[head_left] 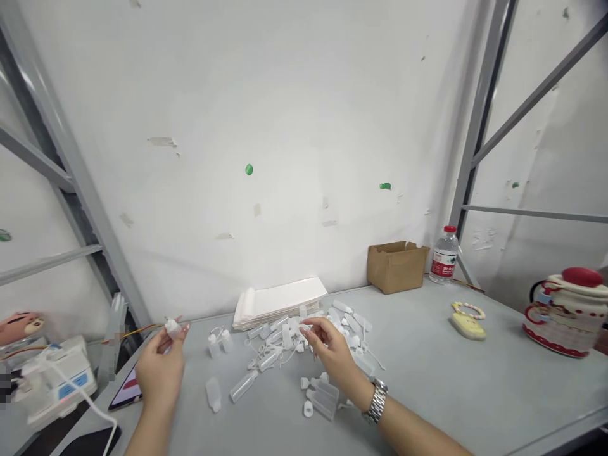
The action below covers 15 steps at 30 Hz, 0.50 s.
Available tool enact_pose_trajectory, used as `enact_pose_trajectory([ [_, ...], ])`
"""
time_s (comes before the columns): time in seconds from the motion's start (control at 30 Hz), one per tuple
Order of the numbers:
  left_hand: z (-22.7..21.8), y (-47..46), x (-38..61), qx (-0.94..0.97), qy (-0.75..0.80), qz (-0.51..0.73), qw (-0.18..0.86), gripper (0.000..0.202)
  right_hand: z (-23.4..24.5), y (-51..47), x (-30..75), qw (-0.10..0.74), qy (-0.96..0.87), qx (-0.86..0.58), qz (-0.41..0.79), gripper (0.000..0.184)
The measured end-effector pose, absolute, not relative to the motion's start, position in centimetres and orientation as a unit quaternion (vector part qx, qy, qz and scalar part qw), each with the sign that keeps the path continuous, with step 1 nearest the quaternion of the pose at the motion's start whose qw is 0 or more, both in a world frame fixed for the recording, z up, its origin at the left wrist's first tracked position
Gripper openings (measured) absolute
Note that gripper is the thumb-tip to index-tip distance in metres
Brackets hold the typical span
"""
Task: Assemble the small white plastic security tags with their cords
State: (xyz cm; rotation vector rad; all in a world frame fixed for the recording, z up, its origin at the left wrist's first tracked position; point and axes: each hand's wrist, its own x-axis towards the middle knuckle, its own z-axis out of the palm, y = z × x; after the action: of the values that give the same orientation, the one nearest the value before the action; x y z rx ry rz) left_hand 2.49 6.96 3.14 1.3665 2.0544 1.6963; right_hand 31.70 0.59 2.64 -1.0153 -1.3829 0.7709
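Note:
My left hand (161,370) is raised near the table's left edge, pinching a small white plastic piece (171,328) between thumb and fingers. My right hand (330,351) hovers over a loose heap of translucent plastic bottles, caps and thin straps (280,351), pinching something small and pale (304,330) that is hard to make out. A silver wristwatch (375,402) sits on my right wrist. Two small bottles (218,343) stand upright near the heap, and other bottles lie on their sides.
A stack of white paper (278,303) lies behind the heap on the grey table (451,373). Along the wall stand a cardboard box (396,267) and a water bottle (444,255). A decorated kettle (567,311) stands right; a tablet (126,389) and white device (57,380) lie left.

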Motion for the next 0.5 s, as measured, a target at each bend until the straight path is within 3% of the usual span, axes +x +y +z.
enact_pose_trajectory([
  [0.23,1.9,8.3,1.3,0.477,0.750,0.443,0.122,0.023,3.1,0.0,31.2,0.561,-0.592,-0.438,0.379,0.030],
  [0.5,1.0,8.4,1.4,0.531,0.754,0.364,0.127,0.016,1.9,0.1,31.0,0.544,-0.598,-0.444,0.386,0.032],
])
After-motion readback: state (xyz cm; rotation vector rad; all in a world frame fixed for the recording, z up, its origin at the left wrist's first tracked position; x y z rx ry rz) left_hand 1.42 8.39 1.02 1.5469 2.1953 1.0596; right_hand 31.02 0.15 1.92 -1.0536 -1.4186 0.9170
